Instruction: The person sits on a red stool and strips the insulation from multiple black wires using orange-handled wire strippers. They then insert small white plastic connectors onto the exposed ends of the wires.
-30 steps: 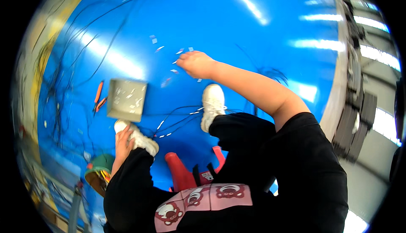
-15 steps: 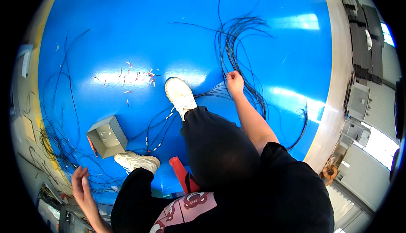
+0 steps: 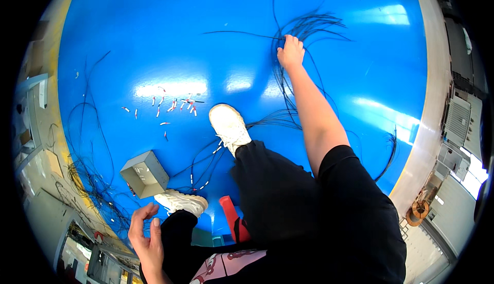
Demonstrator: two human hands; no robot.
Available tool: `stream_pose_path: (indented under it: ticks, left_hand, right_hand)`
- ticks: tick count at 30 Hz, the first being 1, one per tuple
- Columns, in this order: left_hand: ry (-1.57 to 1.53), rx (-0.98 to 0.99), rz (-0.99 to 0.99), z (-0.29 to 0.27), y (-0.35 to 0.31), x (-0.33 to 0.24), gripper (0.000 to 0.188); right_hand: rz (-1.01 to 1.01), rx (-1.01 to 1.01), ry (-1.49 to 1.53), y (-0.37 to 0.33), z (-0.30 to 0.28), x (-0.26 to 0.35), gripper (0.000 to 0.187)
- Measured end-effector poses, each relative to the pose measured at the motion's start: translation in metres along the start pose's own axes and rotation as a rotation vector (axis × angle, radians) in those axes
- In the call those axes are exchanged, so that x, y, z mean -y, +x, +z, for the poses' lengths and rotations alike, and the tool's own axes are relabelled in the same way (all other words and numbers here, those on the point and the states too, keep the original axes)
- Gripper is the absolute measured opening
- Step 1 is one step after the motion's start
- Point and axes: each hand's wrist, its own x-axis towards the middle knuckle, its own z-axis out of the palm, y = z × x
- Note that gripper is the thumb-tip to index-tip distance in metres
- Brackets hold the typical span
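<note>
My right hand [image 3: 291, 53] is at the bundle of thin black cables [image 3: 314, 25] on the blue floor. Its fingers are curled round part of the bundle, and the loose ends fan out beyond it to the far right. How many cables it grips is hidden. Off to the near left, my left hand [image 3: 147, 235] hangs in the air with bent fingers apart, holding nothing. The cables' other ends run back past my shoe [image 3: 226, 124], some carrying white and red tags [image 3: 204, 185].
Several small red and white pieces [image 3: 174, 104] lie scattered at left centre. A grey open box [image 3: 157, 170] stands by my other shoe. Tangled black wires [image 3: 98, 186] spread along the left side. Under me is a red object [image 3: 230, 214]; another short cable bunch [image 3: 388, 155] lies right.
My right hand has moved farther away along the cables, to where their ends fan out. My left hand has shifted right, closer to my leg.
</note>
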Motion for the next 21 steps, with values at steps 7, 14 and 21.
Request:
stream_pose_path:
  ticks: [7, 14, 21]
  left_hand:
    - [-0.037, 0.057, 0.004, 0.001, 0.027, 0.014, 0.019]
    - [-0.807, 0.127, -0.315, 0.137, 0.089, 0.042, 0.044]
    - [-1.356, 0.059, -0.184, 0.175, 0.169, 0.043, 0.042]
  right_hand:
    - [-0.227, 0.121, -0.315, 0.024, -0.008, 0.003, 0.017]
    - [-0.238, 0.442, 0.675, -0.06, -0.067, 0.068, 0.013]
    - [-0.451, 0.918, 0.771, -0.165, -0.099, 0.106, 0.012]
